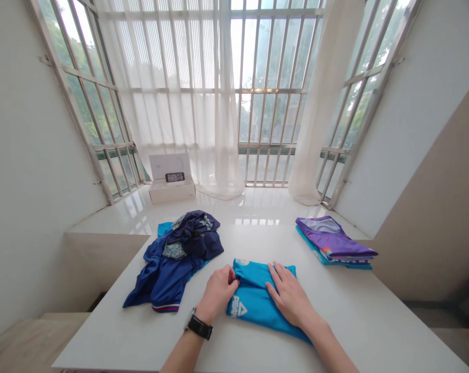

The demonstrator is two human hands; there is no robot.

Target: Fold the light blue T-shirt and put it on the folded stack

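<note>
A bright blue jersey (257, 303) lies folded into a rectangle on the white table, with white "PEAK" lettering near its left end. My left hand (217, 291), with a black-strapped watch at the wrist, is closed at the jersey's left edge, its thumb and fingers pinching the fabric. Flat on top of the right part lies my right hand (287, 294), fingers stretched out and pressing on the cloth. A crease runs across the jersey between the two hands. Part of its right end is hidden under my right hand and forearm.
Left of the jersey is a loose heap of dark blue clothes (193, 248). A neat stack of folded purple and blue garments (335, 241) sits at the right. On the window ledge stands a white box (172, 192) with a phone (175, 177) against it. Sheer curtains (226, 129) hang behind.
</note>
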